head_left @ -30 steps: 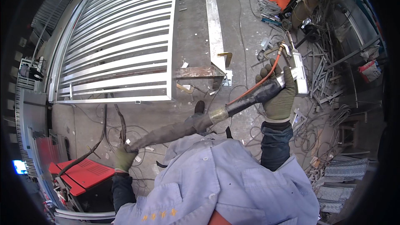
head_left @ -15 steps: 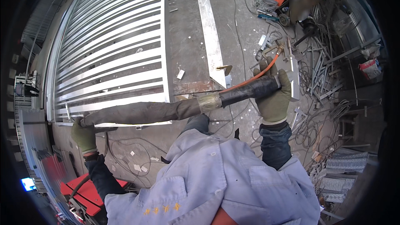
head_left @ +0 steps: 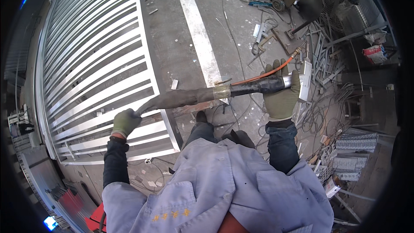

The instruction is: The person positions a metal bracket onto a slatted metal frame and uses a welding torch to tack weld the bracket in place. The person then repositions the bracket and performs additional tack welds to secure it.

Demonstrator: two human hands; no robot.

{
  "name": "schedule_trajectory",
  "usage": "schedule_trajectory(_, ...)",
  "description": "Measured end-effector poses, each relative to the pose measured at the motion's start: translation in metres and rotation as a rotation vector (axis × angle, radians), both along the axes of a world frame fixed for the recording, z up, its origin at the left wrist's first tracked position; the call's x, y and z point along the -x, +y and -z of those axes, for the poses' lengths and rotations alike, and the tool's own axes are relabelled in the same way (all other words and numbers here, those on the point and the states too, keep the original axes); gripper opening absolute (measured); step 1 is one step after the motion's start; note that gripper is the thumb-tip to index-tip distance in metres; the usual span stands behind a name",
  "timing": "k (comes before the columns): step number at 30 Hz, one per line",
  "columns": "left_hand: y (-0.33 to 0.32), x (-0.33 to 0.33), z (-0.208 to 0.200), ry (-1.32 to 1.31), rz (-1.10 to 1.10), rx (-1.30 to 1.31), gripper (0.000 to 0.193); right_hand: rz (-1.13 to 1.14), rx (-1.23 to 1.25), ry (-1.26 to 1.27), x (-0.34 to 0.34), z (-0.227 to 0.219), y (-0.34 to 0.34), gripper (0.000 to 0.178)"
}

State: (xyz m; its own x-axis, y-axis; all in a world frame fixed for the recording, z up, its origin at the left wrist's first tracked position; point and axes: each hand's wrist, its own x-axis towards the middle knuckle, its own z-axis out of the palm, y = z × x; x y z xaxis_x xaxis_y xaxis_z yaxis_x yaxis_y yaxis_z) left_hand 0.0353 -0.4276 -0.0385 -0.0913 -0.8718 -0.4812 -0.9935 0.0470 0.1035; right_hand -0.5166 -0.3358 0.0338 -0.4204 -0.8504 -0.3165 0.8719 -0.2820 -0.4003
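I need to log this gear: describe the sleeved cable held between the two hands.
The sleeved cable is a thick dark bundle, stretched nearly level above the concrete floor. Tan tape wraps its middle; an orange hose emerges there and runs right. The gloved left hand grips its wrinkled left end; the gloved right hand holds its smoother black right end.

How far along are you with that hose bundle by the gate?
Done: the metal slatted gate lies assembled flat on the floor. In hand: the left hand grips the dark sleeved cable bundle, the right hand holds its taped end by the orange hose. Left: scrap metal strips lie scattered.
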Motion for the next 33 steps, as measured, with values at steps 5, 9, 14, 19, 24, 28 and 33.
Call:
schedule_trajectory(5,0.005,0.116,-0.017,0.715,-0.029,-0.395,0.068,0.082,-0.144,0.083,0.036,0.008,0.002,0.067)
schedule_trajectory(9,0.002,0.229,-0.059,0.896,-0.028,-0.435,0.085,-0.013,-0.192,0.052,0.059,0.032,-0.001,0.075)
schedule_trajectory(14,0.001,0.364,-0.079,0.726,0.060,-0.565,0.087,-0.262,-0.257,-0.034,0.081,0.061,-0.032,0.078)
schedule_trajectory(19,0.028,0.436,-0.054,0.652,-0.229,-0.446,0.066,-0.613,-0.115,-0.123,0.090,0.076,-0.068,0.072)
schedule_trajectory(24,0.045,0.443,-0.035,0.541,-0.557,-0.249,0.051,-1.216,-0.097,0.659,0.142,0.116,-0.049,0.067)
schedule_trajectory(28,0.059,0.432,0.001,0.644,-0.707,-0.053,0.045,-1.225,-0.525,0.581,0.226,0.137,0.006,0.065)
schedule_trajectory(33,0.029,0.422,0.020,0.726,-0.944,0.004,0.039,-1.129,-0.807,0.749,0.324,0.146,0.025,0.067)
